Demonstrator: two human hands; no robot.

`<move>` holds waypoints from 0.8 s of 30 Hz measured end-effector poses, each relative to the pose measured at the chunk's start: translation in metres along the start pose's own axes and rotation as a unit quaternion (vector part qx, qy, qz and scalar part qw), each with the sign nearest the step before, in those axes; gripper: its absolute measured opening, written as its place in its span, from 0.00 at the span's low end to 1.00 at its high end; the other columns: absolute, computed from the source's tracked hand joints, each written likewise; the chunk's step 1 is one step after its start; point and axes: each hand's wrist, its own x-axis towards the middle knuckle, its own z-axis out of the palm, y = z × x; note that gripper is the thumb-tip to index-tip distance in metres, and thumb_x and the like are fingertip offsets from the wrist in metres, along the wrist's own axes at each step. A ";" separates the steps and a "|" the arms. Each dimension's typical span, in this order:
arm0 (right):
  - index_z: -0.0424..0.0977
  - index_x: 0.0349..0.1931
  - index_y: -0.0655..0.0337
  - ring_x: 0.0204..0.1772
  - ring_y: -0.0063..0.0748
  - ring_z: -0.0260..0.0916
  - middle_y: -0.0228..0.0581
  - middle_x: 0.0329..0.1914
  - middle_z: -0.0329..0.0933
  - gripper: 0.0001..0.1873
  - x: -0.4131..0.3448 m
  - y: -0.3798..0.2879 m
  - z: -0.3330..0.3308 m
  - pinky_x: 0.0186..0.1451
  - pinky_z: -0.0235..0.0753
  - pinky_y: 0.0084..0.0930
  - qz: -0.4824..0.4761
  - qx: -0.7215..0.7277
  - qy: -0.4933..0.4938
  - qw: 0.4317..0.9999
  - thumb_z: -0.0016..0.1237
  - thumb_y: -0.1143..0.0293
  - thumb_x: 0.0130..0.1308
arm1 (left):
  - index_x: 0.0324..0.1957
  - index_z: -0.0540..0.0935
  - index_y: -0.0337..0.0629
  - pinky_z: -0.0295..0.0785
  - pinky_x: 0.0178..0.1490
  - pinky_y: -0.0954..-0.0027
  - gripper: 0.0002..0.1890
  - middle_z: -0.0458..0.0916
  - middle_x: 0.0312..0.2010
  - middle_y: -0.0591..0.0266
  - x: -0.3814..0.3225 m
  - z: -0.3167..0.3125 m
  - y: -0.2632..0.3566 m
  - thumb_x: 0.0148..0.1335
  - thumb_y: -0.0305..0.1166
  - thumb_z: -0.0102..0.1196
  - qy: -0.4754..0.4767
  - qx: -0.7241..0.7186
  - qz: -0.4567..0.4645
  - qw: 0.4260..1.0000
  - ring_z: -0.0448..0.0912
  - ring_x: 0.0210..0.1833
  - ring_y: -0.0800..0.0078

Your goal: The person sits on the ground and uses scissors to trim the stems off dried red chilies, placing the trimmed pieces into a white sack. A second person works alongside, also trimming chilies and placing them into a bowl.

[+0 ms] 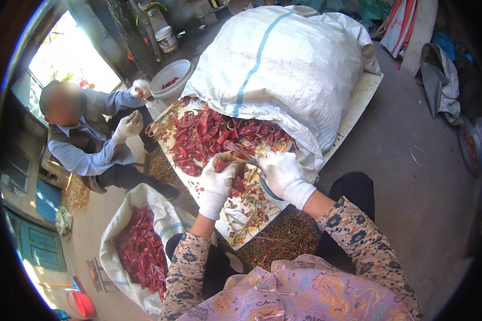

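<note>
Both my hands wear white gloves. My left hand (217, 184) pinches dried red chili peppers (221, 165) by the stem end, the fingertips of the glove stained brown. Scissors with a blue handle (270, 190) are gripped in my right hand (282, 172), and their blades point left toward the held stems. Beneath my hands, a pale board (261, 224) carries cut stems, seeds and a heap of dried red chilies (201, 130). That heap spills from the mouth of a large white woven sack (301, 60) with a blue stripe, which lies on the board.
An open sack (108, 240) of red chilies stands at my left. Cut stems (281, 240) litter the floor beneath the board. Across to the left sits a person (92, 136) in white gloves, beside a white bucket (170, 92) holding some chilies. A red basin (82, 303) lies lower left.
</note>
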 end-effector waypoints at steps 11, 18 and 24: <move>0.80 0.58 0.54 0.46 0.44 0.85 0.42 0.41 0.85 0.19 -0.004 0.001 -0.006 0.50 0.81 0.46 -0.008 0.021 0.011 1.000 0.53 0.63 0.67 | 0.52 0.84 0.34 0.78 0.57 0.69 0.18 0.89 0.43 0.54 -0.006 -0.001 0.004 0.58 0.24 0.66 -0.004 0.283 0.170 0.944 0.86 0.48 0.69; 0.80 0.39 0.60 0.28 0.34 0.81 0.38 0.22 0.80 0.10 -0.007 0.001 -0.008 0.32 0.78 0.34 0.003 0.227 -0.026 0.974 0.56 0.62 0.70 | 0.52 0.84 0.31 0.79 0.55 0.71 0.16 0.89 0.43 0.58 -0.005 -0.003 0.002 0.62 0.23 0.64 -0.014 0.246 0.131 0.960 0.86 0.45 0.73; 0.79 0.47 0.64 0.22 0.16 0.71 0.26 0.22 0.74 0.14 -0.004 0.008 -0.031 0.25 0.67 0.19 0.070 0.765 -0.234 0.597 0.55 0.60 0.75 | 0.54 0.82 0.29 0.78 0.48 0.76 0.14 0.88 0.41 0.61 -0.003 -0.008 0.002 0.67 0.22 0.58 -0.069 -0.034 -0.017 0.997 0.83 0.42 0.79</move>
